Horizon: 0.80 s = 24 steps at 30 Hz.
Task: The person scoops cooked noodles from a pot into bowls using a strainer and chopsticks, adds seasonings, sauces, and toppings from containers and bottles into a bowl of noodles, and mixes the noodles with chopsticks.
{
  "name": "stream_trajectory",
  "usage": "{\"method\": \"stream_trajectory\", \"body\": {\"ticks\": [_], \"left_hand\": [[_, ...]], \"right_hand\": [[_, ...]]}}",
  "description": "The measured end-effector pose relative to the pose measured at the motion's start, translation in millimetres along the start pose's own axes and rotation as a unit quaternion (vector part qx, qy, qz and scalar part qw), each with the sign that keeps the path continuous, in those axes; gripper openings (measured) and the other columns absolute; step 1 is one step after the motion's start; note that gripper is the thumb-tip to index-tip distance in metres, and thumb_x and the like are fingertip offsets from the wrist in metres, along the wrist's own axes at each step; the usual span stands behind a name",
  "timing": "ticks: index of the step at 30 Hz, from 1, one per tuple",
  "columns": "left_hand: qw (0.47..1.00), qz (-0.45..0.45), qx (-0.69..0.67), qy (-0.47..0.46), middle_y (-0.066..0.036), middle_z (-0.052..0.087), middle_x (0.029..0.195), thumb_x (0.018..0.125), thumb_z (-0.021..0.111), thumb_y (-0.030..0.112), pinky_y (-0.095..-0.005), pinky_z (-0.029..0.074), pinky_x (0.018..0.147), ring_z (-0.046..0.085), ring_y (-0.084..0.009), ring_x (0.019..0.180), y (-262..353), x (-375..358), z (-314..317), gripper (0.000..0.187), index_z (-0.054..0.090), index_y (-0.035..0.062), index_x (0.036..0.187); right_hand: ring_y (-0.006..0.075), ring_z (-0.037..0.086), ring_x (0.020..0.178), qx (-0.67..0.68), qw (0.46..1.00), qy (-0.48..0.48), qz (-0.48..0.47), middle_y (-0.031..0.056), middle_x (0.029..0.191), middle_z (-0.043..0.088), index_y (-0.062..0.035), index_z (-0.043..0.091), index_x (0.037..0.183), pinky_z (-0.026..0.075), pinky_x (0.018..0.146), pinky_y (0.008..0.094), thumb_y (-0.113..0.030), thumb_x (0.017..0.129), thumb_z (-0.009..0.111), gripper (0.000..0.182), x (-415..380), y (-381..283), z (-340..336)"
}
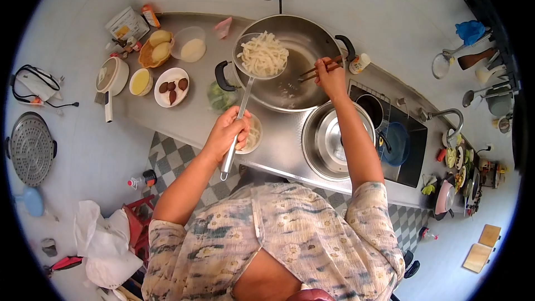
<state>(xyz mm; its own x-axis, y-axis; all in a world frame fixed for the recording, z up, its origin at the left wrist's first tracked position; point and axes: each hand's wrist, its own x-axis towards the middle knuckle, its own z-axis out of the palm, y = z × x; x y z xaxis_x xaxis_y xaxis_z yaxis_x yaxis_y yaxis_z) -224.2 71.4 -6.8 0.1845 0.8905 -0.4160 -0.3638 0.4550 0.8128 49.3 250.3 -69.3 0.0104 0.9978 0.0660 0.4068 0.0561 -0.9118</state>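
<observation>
My left hand [227, 132] is closed round the long metal handle of a strainer [243, 103]. Pale, thick noodles [264, 54] are heaped in its bowl, which is over the left side of a large two-handled pot [312, 28]. Wooden chopsticks [308, 76] are gripped in my right hand [331, 78], their tips pointing down into the pot at its right side. Liquid with a few bubbles shows at the pot's bottom. Partly hidden behind my left hand is a bowl [254, 135] with pale strips in it.
Left on the counter are a plate of dark brown pieces [172, 87], a yellow-filled bowl [141, 82], a lidded white pan [112, 76] and a basket [147, 56]. A lidded metal pot [334, 139] stands under my right forearm. Further right is the sink [412, 173].
</observation>
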Motion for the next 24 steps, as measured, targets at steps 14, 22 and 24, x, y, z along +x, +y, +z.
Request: {"method": "stream_trajectory", "body": {"ticks": [14,22,24], "left_hand": [[1.0,-0.002,-0.003,-0.005,-0.002,0.046,0.067,0.086,0.049,0.004,-0.0207,0.033,0.036,0.041,-0.006,0.048,1,0,-5,0.016,0.046,0.0012,0.102],[0.995,-0.018,-0.042,-0.09,-0.002,0.047,0.07,0.088,0.045,0.002,-0.0189,0.031,0.034,0.037,-0.0042,0.047,-16,-8,-10,0.016,0.046,0.0029,0.104],[0.993,-0.028,-0.04,-0.106,-0.002,0.046,0.071,0.089,0.044,0.002,-0.0187,0.032,0.033,0.037,-0.0045,0.047,-15,-12,-9,0.016,0.046,0.0031,0.105]], "right_hand": [[0.0192,0.063,0.056,0.288,0.954,0.08,-0.023,0.0128,0.077,0.063,0.0036,0.059,0.086,0.054,0.052,0.0279,-0.022,0.096,0.05,0.028,4,-37,-30],[0.0117,0.059,0.055,0.24,0.969,-0.016,-0.057,0.0068,0.071,0.062,0.0026,0.063,0.089,0.048,0.049,0.024,-0.018,0.093,0.057,0.021,-37,-79,4],[0.0094,0.057,0.056,0.205,0.975,-0.028,-0.083,0.004,0.068,0.061,0.001,0.064,0.089,0.046,0.049,0.0223,-0.017,0.093,0.057,0.02,-50,-85,17]]}}
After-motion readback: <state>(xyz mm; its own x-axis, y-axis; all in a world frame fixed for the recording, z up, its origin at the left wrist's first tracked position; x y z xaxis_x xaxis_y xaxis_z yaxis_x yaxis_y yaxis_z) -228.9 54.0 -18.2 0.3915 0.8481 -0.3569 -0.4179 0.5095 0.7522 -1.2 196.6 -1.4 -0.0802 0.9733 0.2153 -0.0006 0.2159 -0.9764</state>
